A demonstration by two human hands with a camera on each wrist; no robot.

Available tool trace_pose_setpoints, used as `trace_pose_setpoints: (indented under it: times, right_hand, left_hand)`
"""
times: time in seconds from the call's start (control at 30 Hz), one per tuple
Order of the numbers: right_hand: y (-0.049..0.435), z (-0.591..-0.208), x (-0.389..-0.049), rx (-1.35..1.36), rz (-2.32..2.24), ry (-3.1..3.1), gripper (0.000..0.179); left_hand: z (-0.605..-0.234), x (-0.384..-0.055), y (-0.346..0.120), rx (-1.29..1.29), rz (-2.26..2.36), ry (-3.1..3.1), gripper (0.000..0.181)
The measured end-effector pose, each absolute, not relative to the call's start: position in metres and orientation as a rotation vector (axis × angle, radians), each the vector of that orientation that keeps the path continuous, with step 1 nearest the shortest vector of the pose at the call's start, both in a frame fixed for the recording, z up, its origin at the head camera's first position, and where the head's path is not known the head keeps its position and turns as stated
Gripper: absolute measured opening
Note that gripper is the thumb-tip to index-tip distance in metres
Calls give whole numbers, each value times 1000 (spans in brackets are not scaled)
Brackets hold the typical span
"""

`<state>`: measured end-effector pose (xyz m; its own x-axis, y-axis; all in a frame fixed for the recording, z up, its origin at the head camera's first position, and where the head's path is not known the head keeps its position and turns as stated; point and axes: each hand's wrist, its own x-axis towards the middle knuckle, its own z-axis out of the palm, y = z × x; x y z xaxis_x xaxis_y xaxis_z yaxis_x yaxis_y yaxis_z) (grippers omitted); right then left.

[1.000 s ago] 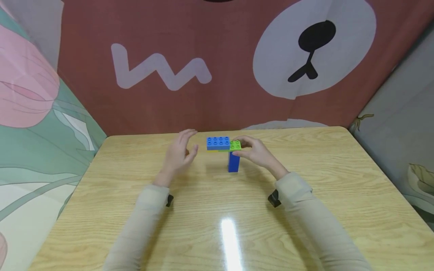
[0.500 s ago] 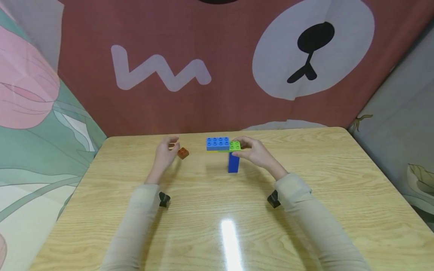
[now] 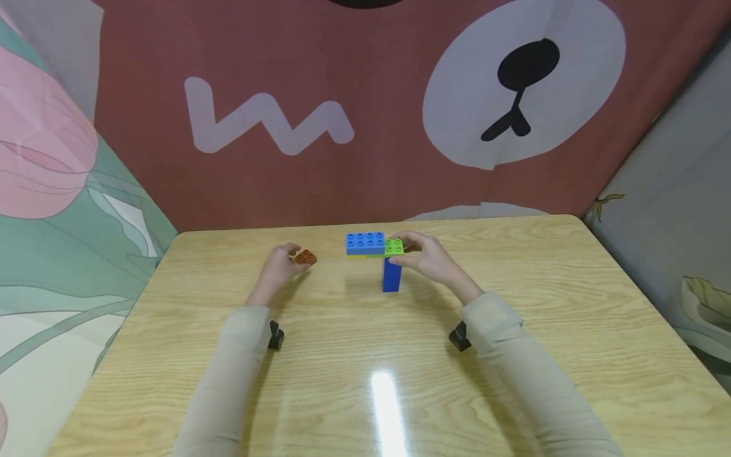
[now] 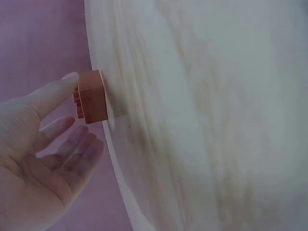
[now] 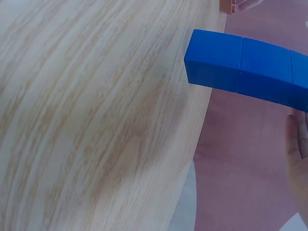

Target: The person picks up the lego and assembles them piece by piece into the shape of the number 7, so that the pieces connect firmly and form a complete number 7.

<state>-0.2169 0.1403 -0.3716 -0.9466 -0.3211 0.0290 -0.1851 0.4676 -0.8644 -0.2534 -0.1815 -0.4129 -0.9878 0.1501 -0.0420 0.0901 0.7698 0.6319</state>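
On the left side of the table, a brown toy brick (image 3: 306,257) sits studs up. My left hand (image 3: 278,264) reaches around it, thumb on the near side and fingers on the far side. The left wrist view shows the thumb tip right at the edge of the brick (image 4: 94,96), the other fingers loosely bent and apart from it. My right hand (image 3: 425,254) pinches a light green brick (image 3: 394,246) atop a dark blue column (image 3: 391,276). A blue brick (image 3: 365,242) extends leftward beside the green studs, with a yellow piece (image 3: 356,256) peeking out underneath.
The wooden table (image 3: 320,381) ends at a reddish-brown cloth (image 3: 274,184) with a printed bear face. Patterned cloth (image 3: 51,266) hangs at the left. Black wrist cameras (image 3: 459,336) sit under both sleeves.
My left hand has moved left, away from the stacked bricks, and down around the brown brick, which it hid at first. The right hand keeps its hold on the stack.
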Motion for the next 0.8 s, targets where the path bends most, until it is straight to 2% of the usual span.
trace_pose_setpoints:
  times: [0.17,0.8]
  right_hand:
    - [140,-371,-217,-452,-1489,2572,45]
    - [140,-373,-219,-449,-1477,2575,44]
  left_hand:
    - [-414,-253,-183,237,979,2903,47]
    - [-415,-252,-184,180,942,2859,42]
